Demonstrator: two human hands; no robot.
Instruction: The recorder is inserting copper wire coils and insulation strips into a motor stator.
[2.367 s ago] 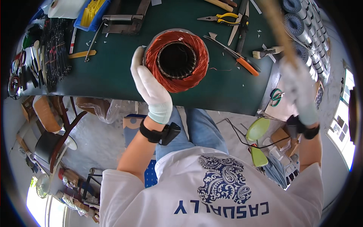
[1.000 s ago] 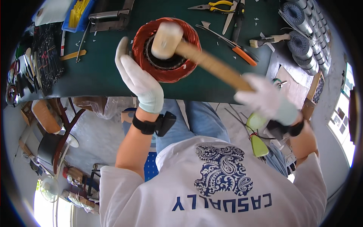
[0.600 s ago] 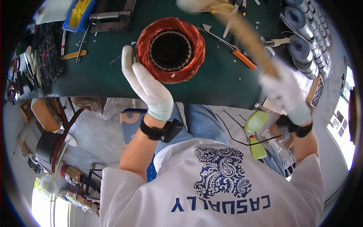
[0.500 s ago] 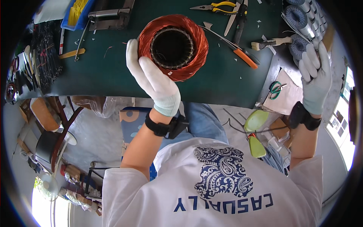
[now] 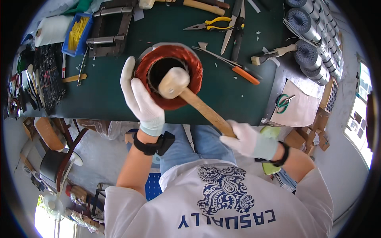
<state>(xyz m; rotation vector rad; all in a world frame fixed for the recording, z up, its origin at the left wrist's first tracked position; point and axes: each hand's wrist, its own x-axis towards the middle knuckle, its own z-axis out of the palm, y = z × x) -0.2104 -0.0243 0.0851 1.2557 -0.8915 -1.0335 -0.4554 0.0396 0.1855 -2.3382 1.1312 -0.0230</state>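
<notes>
A motor stator [image 5: 193,71] with a thick ring of red-brown copper winding stands on the green worktable, its dark bore facing up. My left hand [image 5: 143,101], in a white glove, steadies it from the left, thumb against the winding and fingers stretched along the outer side. My gloved right hand [image 5: 248,139] is closed round the wooden handle of a mallet [image 5: 174,83]. The pale mallet head hangs over the lower right of the bore and hides part of the winding's inner edge. Whether it touches the winding, I cannot tell.
Yellow-handled pliers [image 5: 210,25], an orange-handled tool [image 5: 245,75] and a brush [image 5: 274,54] lie right of the stator. Green scissors [image 5: 283,104] rest on paper near wire spools [image 5: 307,53]. A blue bin [image 5: 77,35] and metal frame [image 5: 111,29] sit at the back left.
My right hand has come in from the far right and now holds the mallet over the stator. The stator and my left hand appear lower and further left, partly because the view has shifted.
</notes>
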